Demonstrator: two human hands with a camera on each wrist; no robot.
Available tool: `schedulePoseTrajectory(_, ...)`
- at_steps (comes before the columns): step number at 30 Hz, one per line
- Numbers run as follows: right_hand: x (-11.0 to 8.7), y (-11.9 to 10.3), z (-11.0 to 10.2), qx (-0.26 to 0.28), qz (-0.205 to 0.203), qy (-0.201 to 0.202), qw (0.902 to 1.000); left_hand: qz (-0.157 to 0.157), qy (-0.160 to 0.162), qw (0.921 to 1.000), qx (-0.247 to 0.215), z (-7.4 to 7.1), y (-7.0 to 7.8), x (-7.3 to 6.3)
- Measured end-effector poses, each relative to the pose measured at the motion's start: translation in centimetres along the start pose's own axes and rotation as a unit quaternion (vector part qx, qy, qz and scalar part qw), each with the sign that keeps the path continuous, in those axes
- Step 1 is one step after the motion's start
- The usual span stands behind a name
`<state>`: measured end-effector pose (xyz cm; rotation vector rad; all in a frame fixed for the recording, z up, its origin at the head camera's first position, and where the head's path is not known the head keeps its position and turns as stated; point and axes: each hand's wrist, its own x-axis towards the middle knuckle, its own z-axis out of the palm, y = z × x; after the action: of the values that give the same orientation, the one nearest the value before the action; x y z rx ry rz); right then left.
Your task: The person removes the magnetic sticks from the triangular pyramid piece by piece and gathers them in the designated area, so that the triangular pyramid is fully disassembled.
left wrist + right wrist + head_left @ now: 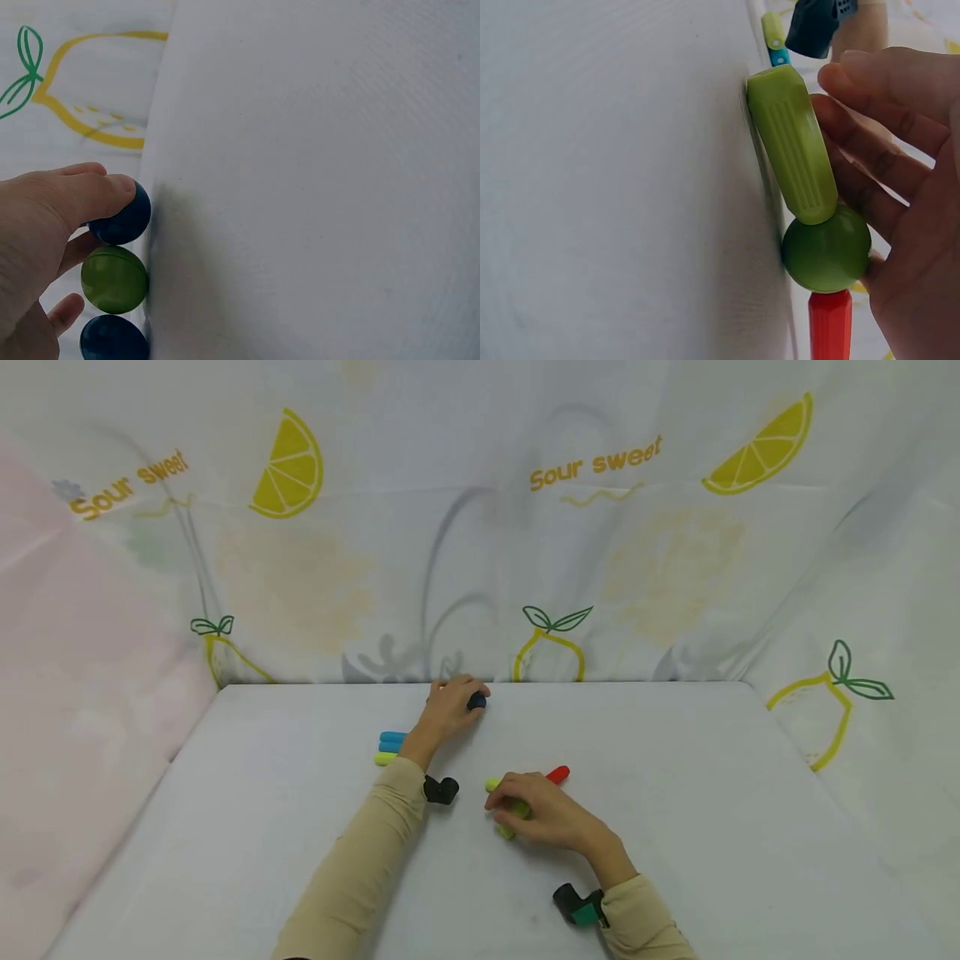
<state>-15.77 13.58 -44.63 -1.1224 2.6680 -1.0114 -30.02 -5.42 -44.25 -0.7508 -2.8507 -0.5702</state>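
Note:
Near the table's far edge my left hand [450, 703] holds a dark blue ball [124, 225], the thumb laid over it. Beside that ball in the left wrist view come a green ball [114, 280] and another dark blue ball [114, 341], in a row. My right hand [551, 810] hovers around a green ball [827, 249] and a lime-green rod [793, 146], its fingers loosely bent behind the rod. One end of the rod meets the green ball, and a red rod [830, 322] meets the ball's other side. Another lime-green end [492, 784] shows beyond the right fingers.
Two blue rods [392, 737] and a lime-green rod [386, 759] lie left of centre, partly hidden by the left forearm. Each wrist wears a black camera [442, 790]. A printed cloth [480, 527] hangs behind the white table [712, 818].

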Motion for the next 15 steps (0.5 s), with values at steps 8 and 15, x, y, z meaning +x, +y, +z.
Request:
schedulePoseTrajectory(8, -0.1, 0.2, -1.1, 0.014, -0.029, 0.059, 0.9978, 0.01, 0.016, 0.9998, -0.004, -0.2, 0.1, -0.8)
schedulePoseTrajectory(15, -1.1, 0.0, -3.4, -0.044, 0.152, 0.081, 0.9842, 0.067, 0.004, 0.9904, -0.12, -0.1, 1.8, -4.2)
